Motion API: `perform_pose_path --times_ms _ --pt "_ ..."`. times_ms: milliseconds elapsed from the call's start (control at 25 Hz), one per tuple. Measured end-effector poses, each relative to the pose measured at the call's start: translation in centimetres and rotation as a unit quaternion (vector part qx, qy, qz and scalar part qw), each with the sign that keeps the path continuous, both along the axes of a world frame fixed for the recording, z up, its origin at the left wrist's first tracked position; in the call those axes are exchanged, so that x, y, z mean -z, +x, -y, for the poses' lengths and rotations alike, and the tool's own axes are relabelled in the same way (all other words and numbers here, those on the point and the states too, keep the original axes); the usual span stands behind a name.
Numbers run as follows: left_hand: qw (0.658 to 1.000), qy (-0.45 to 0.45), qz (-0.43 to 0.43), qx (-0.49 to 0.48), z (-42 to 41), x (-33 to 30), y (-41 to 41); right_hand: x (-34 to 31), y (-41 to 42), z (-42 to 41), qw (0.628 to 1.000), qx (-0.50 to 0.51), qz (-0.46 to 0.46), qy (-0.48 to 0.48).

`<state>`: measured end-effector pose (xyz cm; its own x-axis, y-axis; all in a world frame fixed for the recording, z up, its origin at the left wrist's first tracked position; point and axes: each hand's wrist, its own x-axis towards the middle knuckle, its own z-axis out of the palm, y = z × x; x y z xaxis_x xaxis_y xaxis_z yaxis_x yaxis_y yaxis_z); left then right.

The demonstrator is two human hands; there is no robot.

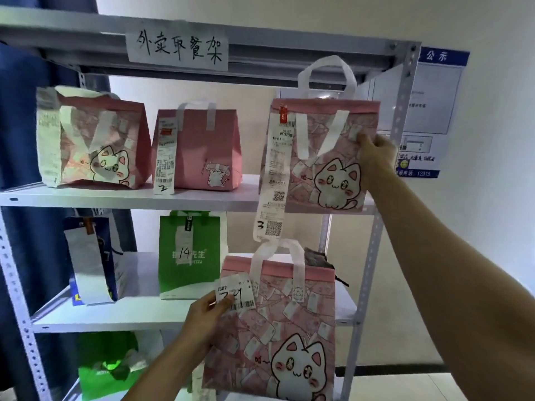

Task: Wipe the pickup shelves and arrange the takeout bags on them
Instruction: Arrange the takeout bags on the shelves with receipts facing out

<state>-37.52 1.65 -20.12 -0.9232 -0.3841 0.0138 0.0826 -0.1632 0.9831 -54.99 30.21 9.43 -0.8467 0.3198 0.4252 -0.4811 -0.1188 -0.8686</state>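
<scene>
My right hand (376, 157) grips the right side of a pink cat bag (321, 157) with a long receipt marked 3, at the right end of the upper shelf (130, 195). My left hand (205, 316) holds a second pink cat bag (278, 337) by its left edge and its tag, in front of the middle shelf (115, 314). Two more pink bags stand on the upper shelf: a cat bag (95, 140) at the left and a plain pink bag (202, 149) with a receipt marked 2.
A green bag (189, 256) marked 14 and a blue and white bag (89, 261) stand on the middle shelf. Another green bag (107, 369) lies on the lowest shelf. A handwritten paper sign (176, 47) hangs on the top rail. A notice board (428, 111) is on the right wall.
</scene>
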Motion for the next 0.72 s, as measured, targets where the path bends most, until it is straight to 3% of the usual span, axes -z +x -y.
perform_pose_path --times_ms 480,720 --pt "1.0 -0.012 0.006 -0.024 -2.3 0.6 -9.2 -1.1 -14.5 2.6 0.997 -0.042 -0.023 0.061" --pt "0.999 -0.013 0.017 -0.05 -2.9 0.8 -12.2 -1.1 -17.8 3.2 0.993 -0.027 -0.02 0.116"
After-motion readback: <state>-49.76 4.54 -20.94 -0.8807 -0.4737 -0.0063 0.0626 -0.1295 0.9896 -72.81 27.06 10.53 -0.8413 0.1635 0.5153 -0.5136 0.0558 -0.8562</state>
